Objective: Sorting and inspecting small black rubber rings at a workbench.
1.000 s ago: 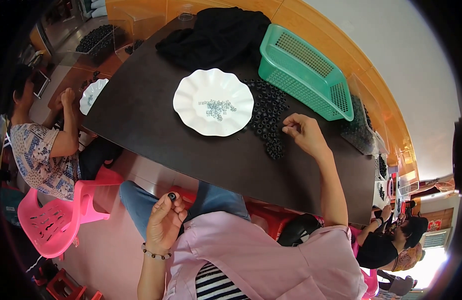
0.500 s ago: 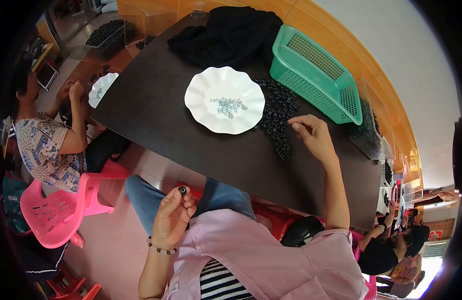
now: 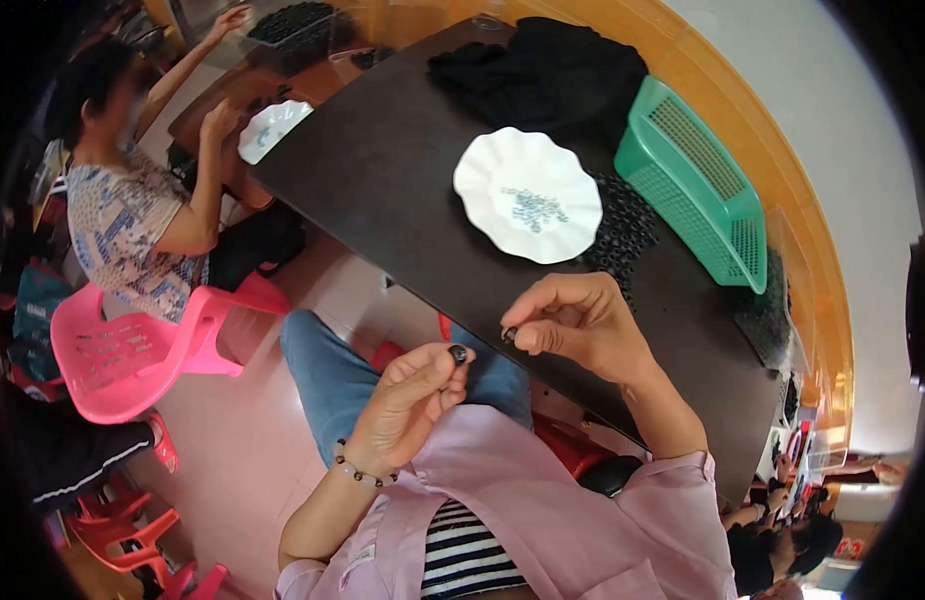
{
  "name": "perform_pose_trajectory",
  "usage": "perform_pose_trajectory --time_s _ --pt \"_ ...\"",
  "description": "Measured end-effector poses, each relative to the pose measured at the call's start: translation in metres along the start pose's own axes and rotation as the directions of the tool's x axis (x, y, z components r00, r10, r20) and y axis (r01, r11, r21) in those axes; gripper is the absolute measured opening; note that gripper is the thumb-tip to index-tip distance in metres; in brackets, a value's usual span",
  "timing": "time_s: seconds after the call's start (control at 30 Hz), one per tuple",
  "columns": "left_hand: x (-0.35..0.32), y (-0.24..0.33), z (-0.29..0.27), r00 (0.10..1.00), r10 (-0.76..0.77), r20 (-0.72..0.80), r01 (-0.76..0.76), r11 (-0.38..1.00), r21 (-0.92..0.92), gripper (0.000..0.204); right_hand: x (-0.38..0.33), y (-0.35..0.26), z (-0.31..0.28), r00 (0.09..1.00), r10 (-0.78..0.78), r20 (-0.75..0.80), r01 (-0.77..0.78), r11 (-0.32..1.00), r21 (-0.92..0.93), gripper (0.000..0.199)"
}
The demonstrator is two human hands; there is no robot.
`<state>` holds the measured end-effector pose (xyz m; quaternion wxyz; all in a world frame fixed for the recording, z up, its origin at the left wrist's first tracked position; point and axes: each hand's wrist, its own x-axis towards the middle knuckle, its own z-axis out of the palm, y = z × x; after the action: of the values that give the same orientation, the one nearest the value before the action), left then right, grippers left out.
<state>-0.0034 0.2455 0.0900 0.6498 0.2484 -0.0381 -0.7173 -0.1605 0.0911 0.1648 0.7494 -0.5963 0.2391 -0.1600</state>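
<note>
Over my lap, my left hand [image 3: 412, 400] pinches a small black ring-shaped part [image 3: 458, 354] between thumb and fingertips. My right hand [image 3: 587, 325] is raised by the table's near edge, its thumb and forefinger closed on a small dark piece [image 3: 509, 336]; its exact shape is too small to tell. The two hands face each other, a little apart. Beyond them on the dark table stands a white wavy-rimmed plate [image 3: 479, 190] with many tiny pale grey-blue bits [image 3: 535, 208] in its middle. To the plate's right lies a heap of black ring-shaped parts [image 3: 627, 225].
A green perforated basket [image 3: 692, 190] stands at the table's far right, beside a clear bin of dark parts [image 3: 767, 320]. Black cloth [image 3: 542, 75] lies at the back. On the left a person [image 3: 132, 210] sits on a pink chair [image 3: 112, 350], near another white plate [image 3: 272, 130].
My right hand has come from the heap of black parts toward my left hand, now with a small dark piece in its fingertips. The view has shifted, and the left-hand person has raised an arm.
</note>
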Motion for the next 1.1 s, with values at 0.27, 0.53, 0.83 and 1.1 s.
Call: perform_pose_trajectory --time_s 0.27,0.53,0.83,1.1 --pt "-0.01 0.0 -0.007 0.997 0.068 0.026 -0.07 0.996 0.061 0.023 0.009 0.013 0.026 0.984 -0.157 0.086 0.164 0.983 -0.078 0.017" --pt "-0.009 -0.002 -0.009 0.996 0.087 0.031 -0.087 0.996 0.028 0.022 0.011 0.015 0.027 0.951 -0.271 0.15 0.306 0.889 -0.34 0.019" --pt "-0.011 -0.002 -0.01 0.995 0.102 0.023 -0.103 0.991 0.088 0.022 0.013 0.014 0.03 0.919 -0.345 0.193 0.395 0.804 -0.445 0.018" --pt "-0.01 -0.002 -0.012 0.99 0.135 0.032 -0.139 0.978 0.158 0.022 0.015 0.015 0.028 0.92 -0.326 0.217 0.391 0.793 -0.467 0.019"
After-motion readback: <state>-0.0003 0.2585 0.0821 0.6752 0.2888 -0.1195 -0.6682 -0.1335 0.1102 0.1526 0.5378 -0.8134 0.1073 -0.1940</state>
